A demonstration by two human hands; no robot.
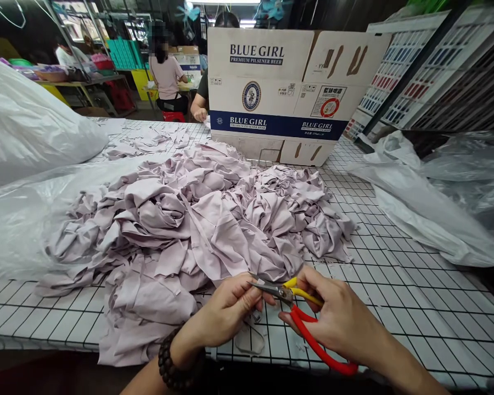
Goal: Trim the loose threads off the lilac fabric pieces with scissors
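Observation:
In the head view, my right hand (341, 312) grips a pair of scissors (286, 294) with one yellow and one red handle. The blades point left and stand slightly apart. At their tips my left hand (226, 307) is closed in a pinch, fingertips close against the blades. A small pale bit shows there, but what the pinch holds is mostly hidden. Just beyond both hands lies a large heap of pale mauve fabric pieces (226, 219), crumpled and overlapping. Part of it hangs toward the near table edge, left of my left hand.
A printed beer carton (271, 99) stands behind the heap on the grid-patterned tabletop (395, 285). Full white plastic bags (37, 120) bulge at left, and crumpled plastic (428, 203) lies at right. Flat scraps (148, 140) lie farther back. Other people sit beyond, one partly behind the carton.

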